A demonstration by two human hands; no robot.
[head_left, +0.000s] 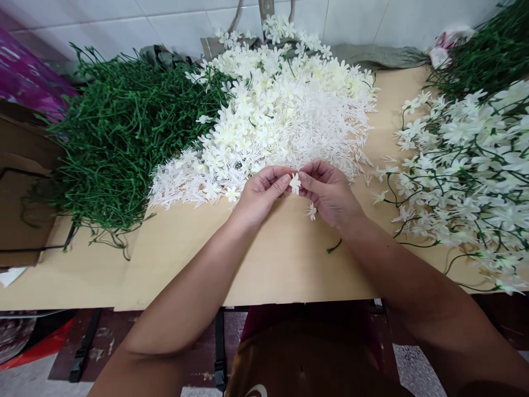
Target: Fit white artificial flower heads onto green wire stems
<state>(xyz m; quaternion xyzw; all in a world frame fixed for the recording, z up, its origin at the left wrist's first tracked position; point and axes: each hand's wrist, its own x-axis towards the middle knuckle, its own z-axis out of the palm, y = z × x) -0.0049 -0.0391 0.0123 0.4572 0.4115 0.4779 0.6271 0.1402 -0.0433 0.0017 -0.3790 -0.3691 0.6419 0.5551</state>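
Note:
A small white artificial flower [295, 183] is pinched between my two hands, just above the board. The thumb and fingers of my left hand [264, 190] close on its left side. My right hand [328, 192] grips it from the right. Under the right hand's fingers hangs a second white flower [311, 212]; whether that hand holds it I cannot tell. A short green stem end [334, 247] sticks out below the right palm, the rest of it hidden. Just beyond my hands spreads a heap of loose white blossoms and thin white stamen pieces [285, 116].
Green plastic stems [136, 132] form a big pile on the left, beside a cardboard box [25, 182]. White flowers on green stems [467, 187] lie at the right, with more green stems [491, 52] behind. A tiled wall [177, 25] bounds the board [264, 264] at the back.

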